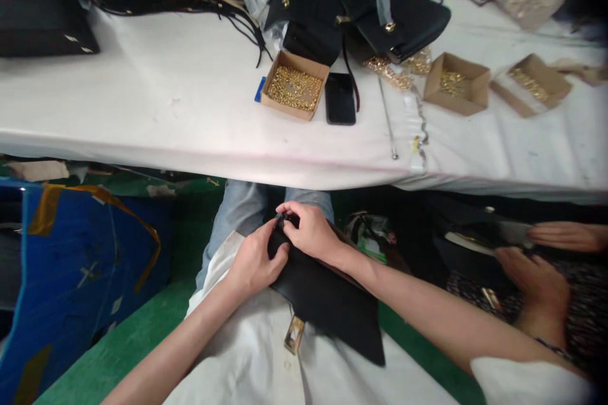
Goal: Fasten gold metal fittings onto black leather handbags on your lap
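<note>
A black leather-like bag lies across my lap, its wide end toward the lower right. A gold rectangular clasp hangs at its near edge over my white clothing. My left hand is closed on the bag's far narrow end, thumb bent over the black material. Just to the right, my right hand pinches the same end, with its fingertips close to those of the left. Whatever small part lies between the fingertips is too dark and covered to make out.
Along the white table stand a carton of gold pieces, a phone, a thin metal rod, two more cartons and black bags. A blue bin is at left; a co-worker's hands are at right.
</note>
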Demonstrator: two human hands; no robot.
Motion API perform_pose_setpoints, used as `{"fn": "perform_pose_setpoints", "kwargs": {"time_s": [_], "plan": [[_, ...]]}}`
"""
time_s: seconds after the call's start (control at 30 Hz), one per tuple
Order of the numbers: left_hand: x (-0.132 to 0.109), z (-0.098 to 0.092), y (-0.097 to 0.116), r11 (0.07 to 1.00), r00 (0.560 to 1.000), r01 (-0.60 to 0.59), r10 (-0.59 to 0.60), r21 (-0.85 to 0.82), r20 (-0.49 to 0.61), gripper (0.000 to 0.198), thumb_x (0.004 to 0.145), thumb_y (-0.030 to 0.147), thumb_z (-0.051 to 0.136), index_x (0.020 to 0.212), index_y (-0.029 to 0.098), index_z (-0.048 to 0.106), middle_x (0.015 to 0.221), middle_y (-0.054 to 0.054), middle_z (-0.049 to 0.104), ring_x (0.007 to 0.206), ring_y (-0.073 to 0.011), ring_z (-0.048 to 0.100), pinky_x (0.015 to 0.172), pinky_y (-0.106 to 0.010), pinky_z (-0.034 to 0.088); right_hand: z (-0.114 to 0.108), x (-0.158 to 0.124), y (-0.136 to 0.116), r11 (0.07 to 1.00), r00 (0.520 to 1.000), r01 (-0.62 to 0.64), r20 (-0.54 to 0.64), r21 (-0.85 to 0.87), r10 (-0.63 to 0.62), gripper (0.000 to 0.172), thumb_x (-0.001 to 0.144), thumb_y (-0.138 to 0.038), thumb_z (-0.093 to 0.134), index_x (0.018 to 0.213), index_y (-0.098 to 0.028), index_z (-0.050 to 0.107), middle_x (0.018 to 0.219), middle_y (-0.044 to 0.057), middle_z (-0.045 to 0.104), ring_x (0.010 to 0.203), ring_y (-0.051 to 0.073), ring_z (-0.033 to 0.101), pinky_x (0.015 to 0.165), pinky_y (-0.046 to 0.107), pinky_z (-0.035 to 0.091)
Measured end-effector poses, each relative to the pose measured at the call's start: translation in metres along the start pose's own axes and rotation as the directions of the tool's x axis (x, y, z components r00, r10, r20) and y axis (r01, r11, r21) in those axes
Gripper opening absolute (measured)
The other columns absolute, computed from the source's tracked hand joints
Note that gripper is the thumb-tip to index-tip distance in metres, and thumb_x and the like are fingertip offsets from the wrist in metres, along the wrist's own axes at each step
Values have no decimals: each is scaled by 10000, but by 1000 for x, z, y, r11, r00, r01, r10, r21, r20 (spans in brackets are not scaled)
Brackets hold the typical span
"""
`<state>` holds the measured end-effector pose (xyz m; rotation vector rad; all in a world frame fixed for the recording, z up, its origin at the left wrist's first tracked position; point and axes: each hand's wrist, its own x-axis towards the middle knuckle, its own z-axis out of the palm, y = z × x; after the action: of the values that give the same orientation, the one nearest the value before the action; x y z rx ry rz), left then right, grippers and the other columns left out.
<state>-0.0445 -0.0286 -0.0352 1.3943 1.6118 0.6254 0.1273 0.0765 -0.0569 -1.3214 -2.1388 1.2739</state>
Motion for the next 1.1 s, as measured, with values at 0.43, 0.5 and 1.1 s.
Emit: {"fn": "perform_pose_setpoints", "kwargs": {"time_s": [0.43,0.5,1.1], "plan": [[7,-34,24,992,958,89,-60,-92,280,338,1160,432,555,1044,193,764,928,25,743,866,-176,656,769,-316,398,-1,-32,-13,988,991,-130,-11,83,131,344,879,-11,726,1160,-201,778,988,16,810,929,209,769,895,323,607],[8,-33,29,991,955,111,-85,-74,284,445,1171,503,537,912,189,717,801,42,648,770,-154,564,708,-323,347,-3,-32,-9,985,994,-111,13,135,110,395,865,4,727,1204,-194,765,950,0,790,878,184,746,853,293,582],[11,6,52,884,978,114,-181,454,105,640,941,807,761,1048,179,701,1027,-165,823,936,-389,778,669,-382,289,-20,-10,-4,982,983,-158,109,103,146,352,721,17,755,994,-198,813,766,-52,782,742,175,760,676,255,534]]}}
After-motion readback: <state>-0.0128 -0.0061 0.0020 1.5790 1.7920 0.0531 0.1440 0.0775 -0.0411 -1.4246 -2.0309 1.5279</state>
